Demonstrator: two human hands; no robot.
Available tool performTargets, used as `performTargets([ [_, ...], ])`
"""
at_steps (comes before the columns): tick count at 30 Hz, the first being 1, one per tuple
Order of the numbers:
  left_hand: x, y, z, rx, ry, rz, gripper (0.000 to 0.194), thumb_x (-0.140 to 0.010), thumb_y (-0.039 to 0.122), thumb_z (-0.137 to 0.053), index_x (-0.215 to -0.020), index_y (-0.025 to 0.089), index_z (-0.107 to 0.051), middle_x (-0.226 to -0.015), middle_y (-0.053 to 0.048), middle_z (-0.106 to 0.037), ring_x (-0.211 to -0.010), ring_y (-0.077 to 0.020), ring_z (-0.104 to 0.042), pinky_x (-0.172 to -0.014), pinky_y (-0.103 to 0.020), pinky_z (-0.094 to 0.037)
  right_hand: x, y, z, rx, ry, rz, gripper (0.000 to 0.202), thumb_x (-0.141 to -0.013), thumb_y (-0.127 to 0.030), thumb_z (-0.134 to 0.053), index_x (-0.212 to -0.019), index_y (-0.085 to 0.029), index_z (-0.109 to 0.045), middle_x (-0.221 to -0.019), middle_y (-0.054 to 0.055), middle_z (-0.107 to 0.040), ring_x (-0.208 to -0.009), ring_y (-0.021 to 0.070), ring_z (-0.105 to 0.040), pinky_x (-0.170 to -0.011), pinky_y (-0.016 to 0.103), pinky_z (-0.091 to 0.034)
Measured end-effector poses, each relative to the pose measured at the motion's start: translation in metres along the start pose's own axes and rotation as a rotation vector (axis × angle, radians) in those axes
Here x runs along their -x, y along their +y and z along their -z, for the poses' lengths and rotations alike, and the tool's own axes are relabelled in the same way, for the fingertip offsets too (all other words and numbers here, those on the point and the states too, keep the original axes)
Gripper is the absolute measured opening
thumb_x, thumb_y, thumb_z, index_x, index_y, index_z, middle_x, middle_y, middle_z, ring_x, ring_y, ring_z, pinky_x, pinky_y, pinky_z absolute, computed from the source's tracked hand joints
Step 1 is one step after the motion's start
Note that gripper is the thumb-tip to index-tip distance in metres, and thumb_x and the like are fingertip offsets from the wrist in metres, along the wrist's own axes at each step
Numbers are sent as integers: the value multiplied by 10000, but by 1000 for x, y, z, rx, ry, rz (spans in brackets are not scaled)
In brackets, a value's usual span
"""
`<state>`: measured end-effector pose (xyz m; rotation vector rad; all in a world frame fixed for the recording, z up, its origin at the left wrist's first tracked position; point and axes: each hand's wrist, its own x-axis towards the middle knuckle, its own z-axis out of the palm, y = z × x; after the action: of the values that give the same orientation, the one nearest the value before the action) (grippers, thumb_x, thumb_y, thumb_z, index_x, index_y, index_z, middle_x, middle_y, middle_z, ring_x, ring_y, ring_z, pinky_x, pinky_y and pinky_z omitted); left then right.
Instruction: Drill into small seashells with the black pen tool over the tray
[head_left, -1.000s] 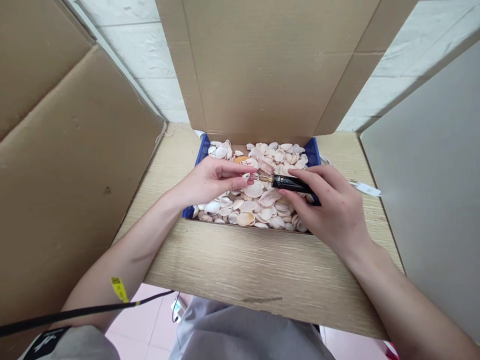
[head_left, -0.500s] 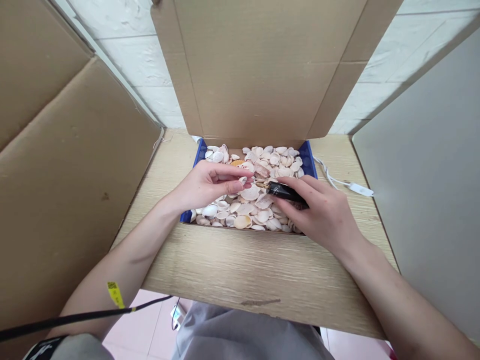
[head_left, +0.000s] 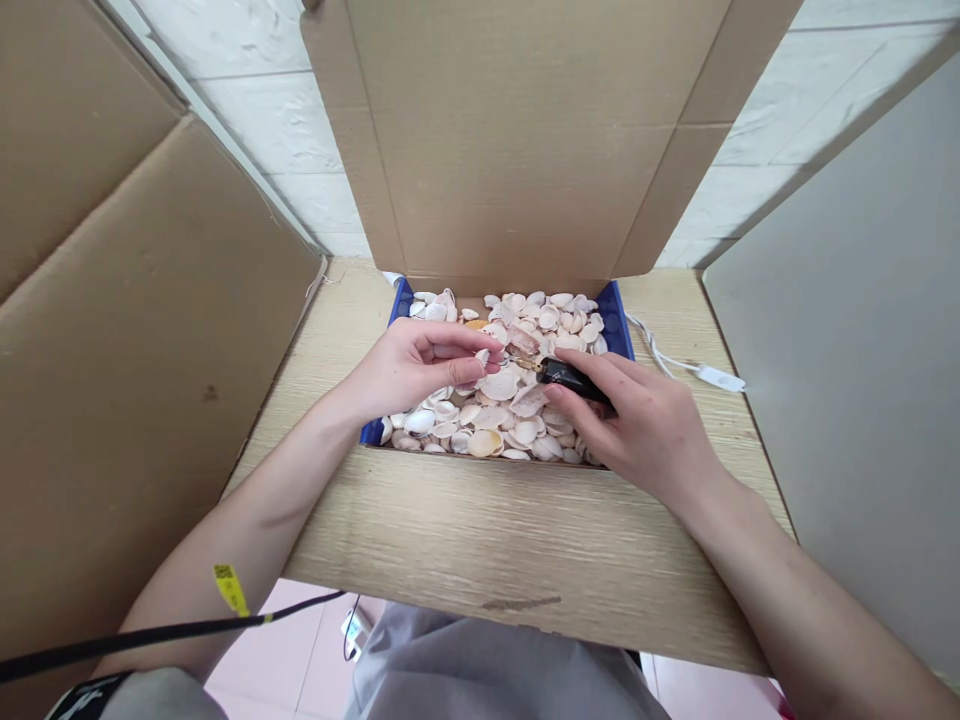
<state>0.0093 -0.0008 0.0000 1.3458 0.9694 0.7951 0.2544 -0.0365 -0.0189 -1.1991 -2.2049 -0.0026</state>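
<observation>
Between its thumb and fingers, my left hand [head_left: 420, 368] pinches a small white shell [head_left: 482, 356]. My right hand [head_left: 637, 410] is closed around a black handheld tool [head_left: 570, 379] with a brass-coloured front end. The tool's thin tip points left at the small shell; whether they touch is too small to tell. Both hands are above an open box with blue sides [head_left: 616, 320], which holds a layer of white and pinkish shells [head_left: 491, 417]. A brownish-pink shell [head_left: 523, 341] lies just behind the tool's tip.
The box's cardboard lid [head_left: 517, 140] stands upright at the back. A white cable with an inline switch [head_left: 720, 378] lies on the wooden table [head_left: 450, 540] to the right. Cardboard [head_left: 150, 330] walls the left side, a grey panel [head_left: 855, 350] the right. A black cable [head_left: 150, 636] crosses at lower left.
The small shell in my left hand has shifted slightly left and tilted. The black tool has turned a little in my right hand, its tip now nearer the shell.
</observation>
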Motion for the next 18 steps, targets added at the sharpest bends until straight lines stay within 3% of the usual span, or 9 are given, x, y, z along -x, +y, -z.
performTargets([
  [6, 0, 1, -2, -8, 17, 2, 258, -751, 292, -798, -975, 168, -770, -911, -68, -776, -797, -154, -717, -690, -220, -585, -1, 1, 1, -21, -11, 43, 297, -925, -318, -576, -1143, -125, -633, -866, 71, -701, -763, 193, -664, -642, 308, -504],
  [11, -1, 2, -3, 1, 36, -16, 243, -759, 288, -788, -964, 158, -771, -858, -49, -772, -694, -115, -693, -667, -216, -585, -1, 3, -1, -9, 12, 41, 263, -926, -317, -579, -1134, -162, -624, -890, 69, -698, -797, 198, -658, -679, 314, -518],
  [18, 0, 2, -3, -25, 15, 33, 295, -728, 313, -811, -974, 157, -769, -908, -71, -778, -810, -166, -723, -715, -245, -592, -1, 4, -1, 21, 73, 75, 253, -884, -310, -642, -1076, -144, -636, -887, 90, -691, -777, 208, -647, -687, 338, -532],
])
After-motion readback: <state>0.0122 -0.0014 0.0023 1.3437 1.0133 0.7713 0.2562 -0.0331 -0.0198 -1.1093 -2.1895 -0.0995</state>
